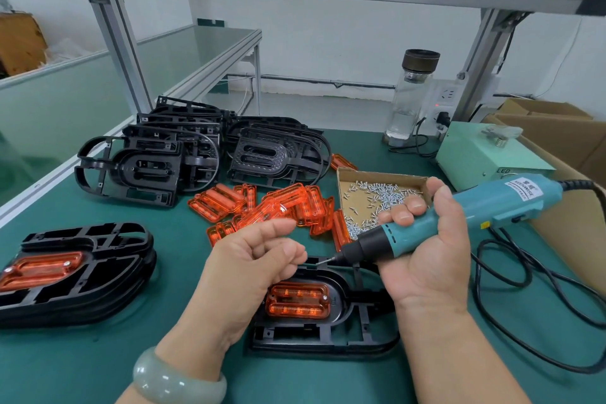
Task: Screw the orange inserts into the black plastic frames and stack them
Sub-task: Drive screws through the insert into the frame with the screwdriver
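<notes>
A black plastic frame (328,338) lies in front of me with an orange insert (296,300) seated in its oval recess. My right hand (426,259) grips a teal electric screwdriver (459,213), its bit pointing left at the frame's top edge. A small screw (320,261) sits at the bit's tip. My left hand (255,259) hovers over the frame's left part with its fingers curled, fingertips just left of the screw; I see nothing held in them. At the left, finished frames with an orange insert form a stack (75,275).
Loose orange inserts (278,207) lie mid-table, with a pile of bare black frames (196,147) behind them. A cardboard tray of screws (380,197) stands right of the inserts. Further right are a green power box (485,151), a glass bottle (410,98), cardboard boxes (564,141) and the screwdriver's black cable (524,302).
</notes>
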A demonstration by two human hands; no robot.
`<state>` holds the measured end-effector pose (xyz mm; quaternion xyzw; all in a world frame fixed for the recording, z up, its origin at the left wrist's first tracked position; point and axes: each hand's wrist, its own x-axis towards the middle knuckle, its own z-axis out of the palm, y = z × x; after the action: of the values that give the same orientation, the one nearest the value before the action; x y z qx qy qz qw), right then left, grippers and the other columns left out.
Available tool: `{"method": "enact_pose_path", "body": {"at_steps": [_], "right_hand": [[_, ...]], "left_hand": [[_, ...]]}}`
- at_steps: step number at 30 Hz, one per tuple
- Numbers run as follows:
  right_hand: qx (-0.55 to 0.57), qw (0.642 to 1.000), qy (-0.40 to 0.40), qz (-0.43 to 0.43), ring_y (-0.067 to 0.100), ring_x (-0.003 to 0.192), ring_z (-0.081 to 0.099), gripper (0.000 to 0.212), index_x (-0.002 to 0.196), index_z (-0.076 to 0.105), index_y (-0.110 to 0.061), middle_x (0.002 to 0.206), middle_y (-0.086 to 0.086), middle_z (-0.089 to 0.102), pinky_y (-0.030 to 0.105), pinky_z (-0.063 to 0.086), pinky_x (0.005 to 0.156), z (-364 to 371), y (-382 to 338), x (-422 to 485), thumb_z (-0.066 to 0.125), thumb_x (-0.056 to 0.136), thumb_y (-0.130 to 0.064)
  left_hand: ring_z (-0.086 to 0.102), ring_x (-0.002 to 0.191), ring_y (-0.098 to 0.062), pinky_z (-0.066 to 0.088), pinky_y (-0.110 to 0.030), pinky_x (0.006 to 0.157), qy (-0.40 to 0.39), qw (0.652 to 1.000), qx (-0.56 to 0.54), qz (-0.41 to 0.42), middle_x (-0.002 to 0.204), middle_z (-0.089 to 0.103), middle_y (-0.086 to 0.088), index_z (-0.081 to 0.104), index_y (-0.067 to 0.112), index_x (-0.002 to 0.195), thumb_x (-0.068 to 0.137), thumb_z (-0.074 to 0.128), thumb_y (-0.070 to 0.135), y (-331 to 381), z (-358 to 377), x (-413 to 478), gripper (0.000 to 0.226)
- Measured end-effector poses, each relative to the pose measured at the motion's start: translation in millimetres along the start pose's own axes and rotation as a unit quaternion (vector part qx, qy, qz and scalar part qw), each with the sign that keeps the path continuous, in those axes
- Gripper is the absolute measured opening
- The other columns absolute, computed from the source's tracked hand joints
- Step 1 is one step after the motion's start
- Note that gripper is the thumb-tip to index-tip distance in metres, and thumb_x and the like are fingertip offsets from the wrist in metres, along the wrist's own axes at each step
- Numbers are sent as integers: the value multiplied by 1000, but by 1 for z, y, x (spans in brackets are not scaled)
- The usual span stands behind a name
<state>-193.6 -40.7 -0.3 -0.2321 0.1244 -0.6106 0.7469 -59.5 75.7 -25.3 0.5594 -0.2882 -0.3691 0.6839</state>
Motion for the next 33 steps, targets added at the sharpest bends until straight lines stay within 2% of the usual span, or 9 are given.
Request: {"method": "enact_pose_path", "body": {"at_steps": [2,5,8,10,18,21,24,30,33], "right_hand": [[6,1000,7,1,5,47,44,20,97,51,-23,60,-10,47,21,46,57,0,0,0,59,79,-29],[8,1000,19,-3,5,47,45,15,96,51,-23,60,-10,47,21,47,57,0,0,1,58,83,-27],[8,1000,26,-9,6,47,45,5,95,51,-23,60,-9,47,23,45,59,-1,0,1,53,91,-23],[13,999,28,-8,6,47,45,7,95,50,-23,60,-10,47,23,45,59,-1,0,1,55,89,-23],[19,999,39,-11,6,47,45,3,92,51,-23,60,-10,48,23,44,60,-1,0,1,54,90,-22],[21,999,41,-11,5,47,45,3,92,51,-23,60,-10,48,23,45,60,-1,0,1,54,92,-22],[23,999,41,-13,5,47,45,3,92,51,-23,60,-10,48,22,45,59,-1,0,1,53,92,-22],[31,998,47,-16,5,47,45,3,91,51,-23,60,-10,48,22,45,60,0,0,0,52,94,-22],[36,998,54,-16,5,47,45,3,90,52,-23,60,-10,48,23,44,61,1,0,0,52,94,-22]], "left_hand": [[71,70,-17,52,-17,54,0,1000,18,-7,78,73,-11,74,19,86,82,66,5,1,2,-1,17],[58,51,-7,44,-16,45,8,996,88,23,72,72,-6,73,30,79,86,64,12,1,4,-2,21],[48,48,-6,40,-17,48,15,991,130,41,59,64,-1,71,27,75,84,64,25,1,3,-2,12],[47,48,-5,39,-16,50,10,988,146,40,52,59,2,70,25,70,85,64,28,1,2,-2,17],[56,51,-4,42,-12,49,-22,990,141,11,72,73,-1,74,28,76,84,66,16,1,7,-5,16],[53,50,-5,40,-14,49,-26,988,148,17,63,69,0,74,28,73,82,67,31,3,8,-6,11],[48,46,-4,38,-12,50,-19,987,155,37,51,61,-2,73,23,66,70,61,53,3,9,-7,32],[44,38,1,35,-7,45,-6,983,180,36,46,58,2,72,21,64,85,65,31,3,15,-9,24],[47,40,1,39,-7,47,3,981,191,46,45,58,4,72,19,62,85,65,30,4,18,-10,27]]}}
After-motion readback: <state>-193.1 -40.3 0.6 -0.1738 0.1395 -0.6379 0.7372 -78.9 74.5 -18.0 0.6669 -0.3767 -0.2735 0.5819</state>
